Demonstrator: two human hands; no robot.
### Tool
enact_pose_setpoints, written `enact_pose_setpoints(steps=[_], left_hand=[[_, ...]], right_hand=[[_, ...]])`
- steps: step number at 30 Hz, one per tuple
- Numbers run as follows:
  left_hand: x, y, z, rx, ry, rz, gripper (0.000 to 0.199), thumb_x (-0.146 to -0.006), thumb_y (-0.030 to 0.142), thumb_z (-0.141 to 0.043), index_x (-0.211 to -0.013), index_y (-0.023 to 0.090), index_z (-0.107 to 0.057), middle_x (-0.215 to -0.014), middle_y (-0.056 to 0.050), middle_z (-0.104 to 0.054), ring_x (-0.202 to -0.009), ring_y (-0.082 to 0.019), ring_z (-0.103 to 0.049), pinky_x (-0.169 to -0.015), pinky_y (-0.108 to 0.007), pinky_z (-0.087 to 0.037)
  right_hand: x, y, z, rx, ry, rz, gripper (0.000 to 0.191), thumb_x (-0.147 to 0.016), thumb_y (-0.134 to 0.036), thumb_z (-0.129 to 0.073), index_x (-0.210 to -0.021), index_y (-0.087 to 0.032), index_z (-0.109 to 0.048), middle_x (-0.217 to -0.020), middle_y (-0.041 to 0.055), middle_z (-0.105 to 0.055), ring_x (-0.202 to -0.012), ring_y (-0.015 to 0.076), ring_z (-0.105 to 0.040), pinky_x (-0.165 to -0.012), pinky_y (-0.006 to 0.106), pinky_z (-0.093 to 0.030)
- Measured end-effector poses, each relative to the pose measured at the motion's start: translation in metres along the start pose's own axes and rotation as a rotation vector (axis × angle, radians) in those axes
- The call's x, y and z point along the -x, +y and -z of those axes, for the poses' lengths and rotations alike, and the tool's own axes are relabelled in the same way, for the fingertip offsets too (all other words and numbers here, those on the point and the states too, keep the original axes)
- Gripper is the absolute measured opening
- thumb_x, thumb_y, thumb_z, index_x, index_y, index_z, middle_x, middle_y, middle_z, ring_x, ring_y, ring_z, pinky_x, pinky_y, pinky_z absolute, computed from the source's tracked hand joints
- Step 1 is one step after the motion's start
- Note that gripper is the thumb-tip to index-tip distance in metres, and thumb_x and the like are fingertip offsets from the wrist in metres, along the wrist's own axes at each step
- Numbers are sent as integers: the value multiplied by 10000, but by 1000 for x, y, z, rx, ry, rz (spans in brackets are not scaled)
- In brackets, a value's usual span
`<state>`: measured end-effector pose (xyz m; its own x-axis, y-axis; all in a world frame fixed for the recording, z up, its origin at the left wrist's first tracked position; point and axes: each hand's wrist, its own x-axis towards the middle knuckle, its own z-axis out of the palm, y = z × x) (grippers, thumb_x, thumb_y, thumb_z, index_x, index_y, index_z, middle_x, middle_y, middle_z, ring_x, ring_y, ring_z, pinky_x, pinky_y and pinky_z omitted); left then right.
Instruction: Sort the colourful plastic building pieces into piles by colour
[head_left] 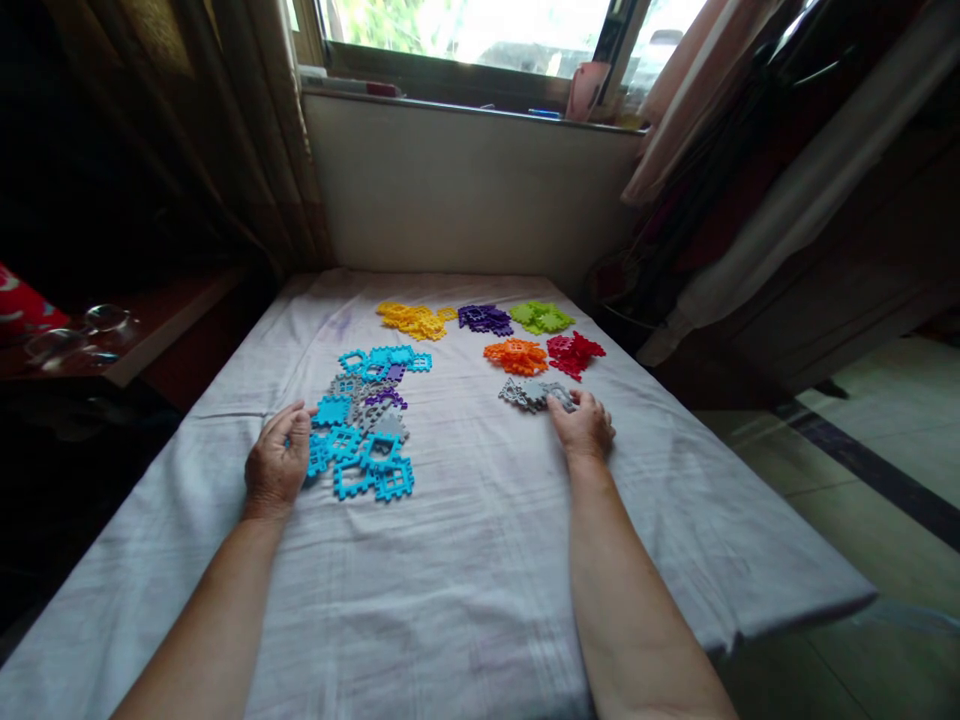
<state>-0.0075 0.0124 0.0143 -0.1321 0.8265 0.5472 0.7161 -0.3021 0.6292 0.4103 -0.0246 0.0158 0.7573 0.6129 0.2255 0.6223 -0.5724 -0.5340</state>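
Observation:
My left hand (277, 458) rests at the left edge of a mixed pile, its fingers loosely extended and nothing visibly held. Blue notched interlocking tiles (382, 450) make up much of that pile, some solid and some with window-like openings. Grey tiles (367, 408) and a few purple tiles (386, 398) lie among them. On the right, my right hand (583, 425) has its thumb and fingers closed around a grey interlocking tile (559, 393) at the end of a small grey pile (523, 393). The fingers partly hide that tile.
Sorted piles of yellow tiles (412, 320), dark purple tiles (486, 320), green tiles (541, 317), orange tiles (515, 356) and red tiles (574, 353) lie farther back. A pale cloth (450, 580) covers the table. Eyeglasses (75, 340) sit on a brown side surface at left.

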Motion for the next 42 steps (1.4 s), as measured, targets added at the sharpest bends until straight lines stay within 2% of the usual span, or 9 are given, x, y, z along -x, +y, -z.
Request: enact_pose_setpoints(steps=[7,11,15,18,22,28,35,39,42], left_hand=[[1,-2,1,2,-16,2,495,-954,563,-373,-999,202,-709,-1226,-131,-706,-1180,-265,-647,-1050,-428,-503],[0,-3,0,-19,-2,-36,523,-961,570,-350,-993,192,-711,-1201,-141,-712,-1148,-266,-660,-1024,-429,-517],[3,8,0,-103,-37,-197,527,-962,589,-367,-997,197,-717,-1200,-143,-714,-1125,-281,-665,-1022,-461,-500],[12,23,-3,-150,-105,-330,468,-966,572,-405,-1060,230,-710,-1233,-110,-710,-1158,-276,-649,-1098,-507,-419],[27,42,-13,-181,-334,-446,401,-937,547,-501,-1179,285,-685,-1308,-80,-680,-1272,-284,-584,-1169,-571,-298],[36,51,-17,-203,-574,-492,483,-842,516,-648,-1280,312,-652,-1456,-100,-574,-1400,-343,-458,-1191,-647,-193],[30,44,-6,-188,-549,-417,192,-872,377,-593,-979,294,-729,-1334,-64,-671,-1360,-324,-509,-1180,-665,-200],[23,37,3,-204,-501,-356,179,-885,352,-550,-873,274,-710,-1208,-54,-732,-1284,-307,-574,-1182,-659,-197],[20,32,6,-225,-451,-305,184,-879,364,-558,-815,267,-699,-1177,-54,-743,-1243,-312,-599,-1181,-665,-183]], right_hand=[[4,-3,-10,39,86,47,404,-833,-463,-637,-1134,-205,-714,-1155,157,-672,-1101,339,-552,-912,470,-401],[22,-25,-16,-55,120,297,300,-847,-328,-604,-1092,-212,-734,-1185,134,-664,-1105,302,-534,-924,430,-376],[46,-47,-21,-72,29,520,233,-845,-296,-614,-1025,-237,-750,-1181,94,-675,-1108,280,-520,-958,416,-346],[53,-51,-22,-36,-23,534,224,-853,-278,-607,-1020,-240,-752,-1173,85,-684,-1107,274,-522,-964,417,-348],[50,-48,-20,17,-29,531,279,-874,-290,-589,-1109,-254,-734,-1250,88,-658,-1160,276,-510,-988,421,-349],[40,-50,-26,161,-78,546,435,-892,-388,-588,-1309,-275,-644,-1483,133,-498,-1372,343,-364,-1080,528,-277],[37,-44,-21,126,-146,462,297,-875,-328,-592,-1137,-266,-719,-1337,126,-593,-1243,309,-473,-1008,481,-363],[40,-41,-17,108,-104,425,291,-840,-291,-620,-1107,-233,-721,-1301,142,-598,-1222,310,-490,-1015,476,-365],[48,-49,-16,66,-50,482,334,-818,-293,-646,-1135,-202,-704,-1373,163,-562,-1293,334,-448,-1074,516,-311]])
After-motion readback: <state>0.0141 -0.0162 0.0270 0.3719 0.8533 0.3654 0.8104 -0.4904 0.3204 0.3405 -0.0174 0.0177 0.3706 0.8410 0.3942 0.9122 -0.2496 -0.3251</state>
